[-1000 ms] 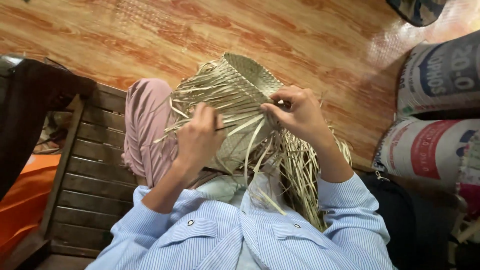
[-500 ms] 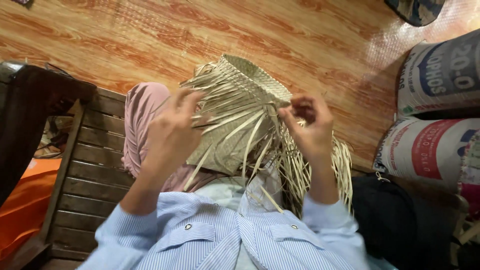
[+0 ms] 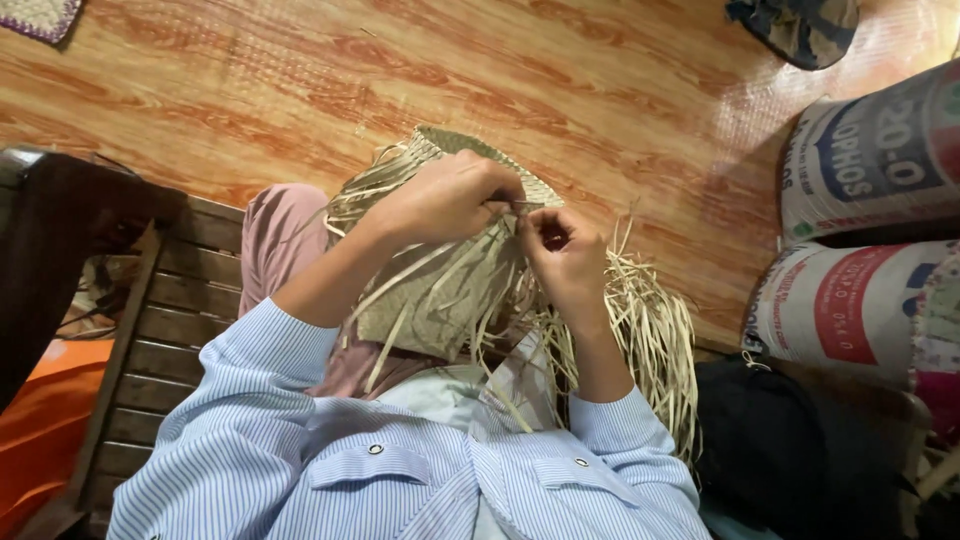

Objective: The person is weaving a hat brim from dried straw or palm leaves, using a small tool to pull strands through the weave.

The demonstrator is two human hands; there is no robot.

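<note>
Straw basket (image 3: pixel 440 290) partly woven, many loose strands (image 3: pixel 650 340) left hanging. Left hand (image 3: pixel 450 200) and right hand (image 3: pixel 560 250) fingers pinching one strand at the rim.

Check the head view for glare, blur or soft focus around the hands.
Head view: the left hand and right hand are fairly sharp on the woven straw piece, lit evenly; glare whitens the floor at top right; the loose strips smear slightly; wide-lens bending curves the sacks at the edge.
</note>
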